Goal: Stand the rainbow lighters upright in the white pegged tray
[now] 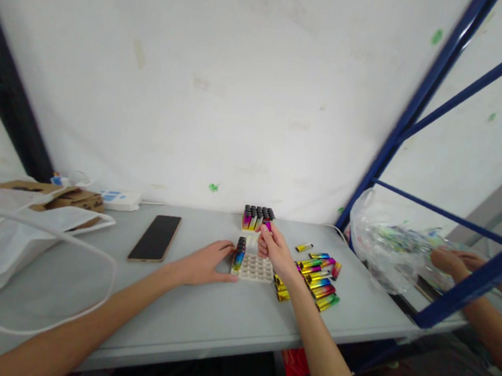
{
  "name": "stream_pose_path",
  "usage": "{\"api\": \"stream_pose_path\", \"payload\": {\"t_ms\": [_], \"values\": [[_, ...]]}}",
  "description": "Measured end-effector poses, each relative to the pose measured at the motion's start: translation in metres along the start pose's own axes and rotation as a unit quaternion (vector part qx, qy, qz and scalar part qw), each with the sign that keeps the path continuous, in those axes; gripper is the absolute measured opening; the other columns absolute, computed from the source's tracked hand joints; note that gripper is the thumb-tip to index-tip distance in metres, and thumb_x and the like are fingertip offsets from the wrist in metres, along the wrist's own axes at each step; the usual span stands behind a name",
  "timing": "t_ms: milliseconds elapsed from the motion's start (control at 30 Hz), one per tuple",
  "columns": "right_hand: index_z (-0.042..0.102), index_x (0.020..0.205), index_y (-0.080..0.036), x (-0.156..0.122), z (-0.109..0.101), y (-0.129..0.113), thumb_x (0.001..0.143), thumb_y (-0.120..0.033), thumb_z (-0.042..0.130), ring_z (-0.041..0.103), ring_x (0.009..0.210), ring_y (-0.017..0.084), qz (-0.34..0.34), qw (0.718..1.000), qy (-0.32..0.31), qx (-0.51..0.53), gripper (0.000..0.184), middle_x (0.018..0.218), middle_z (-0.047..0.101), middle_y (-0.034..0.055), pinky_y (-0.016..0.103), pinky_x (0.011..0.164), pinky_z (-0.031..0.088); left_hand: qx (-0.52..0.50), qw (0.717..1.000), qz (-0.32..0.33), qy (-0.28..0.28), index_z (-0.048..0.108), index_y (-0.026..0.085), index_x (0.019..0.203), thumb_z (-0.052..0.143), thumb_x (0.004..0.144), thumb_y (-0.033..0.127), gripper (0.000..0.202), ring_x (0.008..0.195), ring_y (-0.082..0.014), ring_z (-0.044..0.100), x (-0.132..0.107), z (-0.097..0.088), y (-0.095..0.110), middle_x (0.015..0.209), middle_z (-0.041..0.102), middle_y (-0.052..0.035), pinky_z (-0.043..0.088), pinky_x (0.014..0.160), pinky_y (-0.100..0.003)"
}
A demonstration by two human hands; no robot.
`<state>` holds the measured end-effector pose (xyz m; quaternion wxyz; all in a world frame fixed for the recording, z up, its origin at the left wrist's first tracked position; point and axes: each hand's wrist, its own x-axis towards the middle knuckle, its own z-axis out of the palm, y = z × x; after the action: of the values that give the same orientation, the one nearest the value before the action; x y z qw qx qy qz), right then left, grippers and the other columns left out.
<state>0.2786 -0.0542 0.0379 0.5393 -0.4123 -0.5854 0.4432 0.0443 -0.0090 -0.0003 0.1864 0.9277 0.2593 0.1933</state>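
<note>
A white tray (pixel 258 269) with rows of small slots lies on the grey table in front of me. One row of shiny rainbow lighters (pixel 239 257) stands upright along its left side. My left hand (pixel 209 262) holds the tray's left edge, thumb at the near corner and fingers farther back. Above the tray, my right hand (pixel 273 251) pinches a purple lighter (pixel 267 225) between thumb and fingers; most of it is hidden. To the right, a loose pile of metallic multicoloured lighters (pixel 322 288) lies beside my right forearm.
Behind the tray stands a full block of upright lighters (pixel 253 219). A phone (pixel 155 238) lies left, near a white plastic bag (pixel 38 249) and cardboard (pixel 82 199). On the right are a blue metal frame (pixel 391 137), a clear plastic bag (pixel 381 249) and another person's hands (pixel 452 260).
</note>
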Motion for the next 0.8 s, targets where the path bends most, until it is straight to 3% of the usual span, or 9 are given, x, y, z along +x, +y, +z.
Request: {"api": "stream_pose_path", "payload": {"t_ms": [67, 167, 367, 467, 567, 700, 800], "values": [[0.047, 0.085, -0.026, 0.002, 0.004, 0.005, 0.085, -0.088, 0.057, 0.026, 0.048, 0.01, 0.01, 0.999, 0.031, -0.015, 0.063, 0.059, 0.027, -0.0115, 0.023, 0.045, 0.027, -0.001, 1.0, 0.001, 0.001, 0.061, 0.018, 0.142, 0.074, 0.093, 0.067, 0.07, 0.139, -0.0366, 0.058, 0.0, 0.0, 0.001, 0.149, 0.061, -0.0177, 0.044, 0.122, -0.047], [0.042, 0.071, -0.026, 0.003, 0.007, 0.011, 0.087, -0.088, 0.051, 0.031, 0.051, 0.011, -0.008, 0.994, 0.066, -0.087, 0.065, 0.057, 0.032, -0.0077, 0.026, 0.048, 0.028, -0.003, 1.0, 0.002, 0.002, 0.06, 0.018, 0.142, 0.075, 0.094, 0.065, 0.069, 0.141, -0.0362, 0.057, 0.0, 0.001, 0.0, 0.15, 0.061, -0.0175, 0.043, 0.124, -0.047], [0.036, 0.06, -0.026, 0.0, 0.006, 0.013, 0.087, -0.07, 0.051, 0.032, 0.058, 0.012, -0.06, 0.966, 0.147, -0.207, 0.054, 0.058, 0.032, -0.0051, 0.029, 0.055, 0.026, 0.005, 1.0, 0.005, 0.001, 0.06, 0.02, 0.141, 0.073, 0.094, 0.066, 0.067, 0.14, -0.0362, 0.058, 0.0, 0.001, -0.001, 0.151, 0.061, -0.0158, 0.043, 0.123, -0.047], [0.039, 0.06, -0.025, -0.001, 0.007, 0.011, 0.087, -0.062, 0.051, 0.034, 0.059, 0.013, -0.087, 0.956, 0.153, -0.236, 0.047, 0.059, 0.036, -0.0047, 0.029, 0.058, 0.027, 0.006, 1.0, 0.003, 0.002, 0.061, 0.019, 0.141, 0.073, 0.094, 0.066, 0.067, 0.139, -0.0362, 0.059, 0.0, 0.0, -0.001, 0.151, 0.061, -0.0159, 0.043, 0.123, -0.046], [0.045, 0.069, -0.024, -0.002, 0.007, 0.008, 0.094, -0.06, 0.051, 0.04, 0.062, 0.014, -0.111, 0.955, 0.123, -0.247, 0.044, 0.062, 0.042, -0.0047, 0.028, 0.061, 0.03, 0.007, 1.0, 0.0, 0.001, 0.06, 0.019, 0.141, 0.073, 0.094, 0.066, 0.068, 0.14, -0.0357, 0.058, 0.0, 0.0, 0.0, 0.15, 0.061, -0.0157, 0.043, 0.123, -0.046], [0.047, 0.082, -0.025, -0.006, 0.0, -0.002, 0.105, -0.059, 0.047, 0.046, 0.062, 0.015, -0.107, 0.958, 0.031, -0.263, 0.041, 0.065, 0.049, -0.0052, 0.027, 0.063, 0.035, 0.007, 1.0, 0.001, -0.002, 0.059, 0.018, 0.141, 0.071, 0.095, 0.067, 0.068, 0.14, -0.0351, 0.058, 0.001, 0.0, 0.001, 0.149, 0.061, -0.0162, 0.043, 0.123, -0.045], [0.049, 0.088, -0.024, -0.011, -0.008, -0.016, 0.111, -0.05, 0.044, 0.053, 0.067, 0.016, -0.12, 0.934, -0.061, -0.331, 0.035, 0.071, 0.058, -0.0029, 0.028, 0.069, 0.038, 0.01, 1.0, 0.005, -0.003, 0.06, 0.018, 0.14, 0.069, 0.095, 0.068, 0.068, 0.138, -0.0349, 0.059, 0.001, 0.0, 0.001, 0.147, 0.061, -0.0165, 0.043, 0.122, -0.045]]}}
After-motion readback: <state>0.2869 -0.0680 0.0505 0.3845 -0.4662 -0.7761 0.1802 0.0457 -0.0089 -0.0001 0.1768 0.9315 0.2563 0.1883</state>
